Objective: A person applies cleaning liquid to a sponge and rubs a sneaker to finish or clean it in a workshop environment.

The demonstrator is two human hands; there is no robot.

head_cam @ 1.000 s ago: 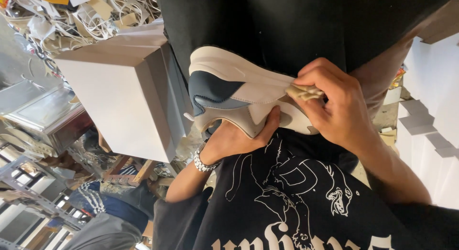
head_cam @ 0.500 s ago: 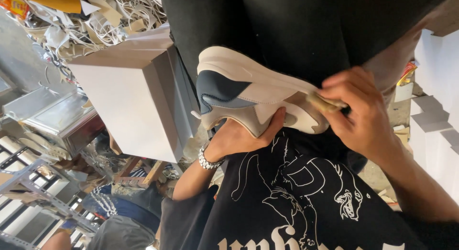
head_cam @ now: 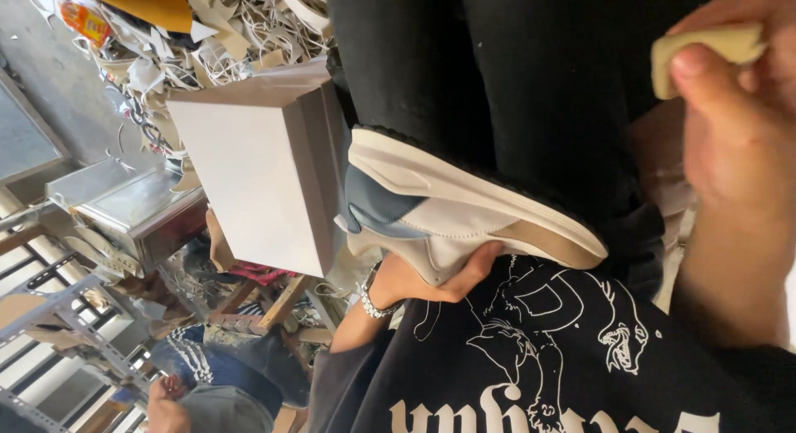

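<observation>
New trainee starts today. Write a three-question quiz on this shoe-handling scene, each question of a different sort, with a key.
1. True or false: the left hand holds the shoe from the side of its upper, thumb against the white panel.
2. Multiple choice: what do the fingers of the right hand pinch? A) a pale block-shaped piece B) a metal knife C) a black brush
3. Short answer: what stands directly beside the shoe's blue end?

Key:
1. True.
2. A: the pale block is lifted clear of the shoe.
3. A white cardboard box, in front of a heap of pale scraps.
</observation>
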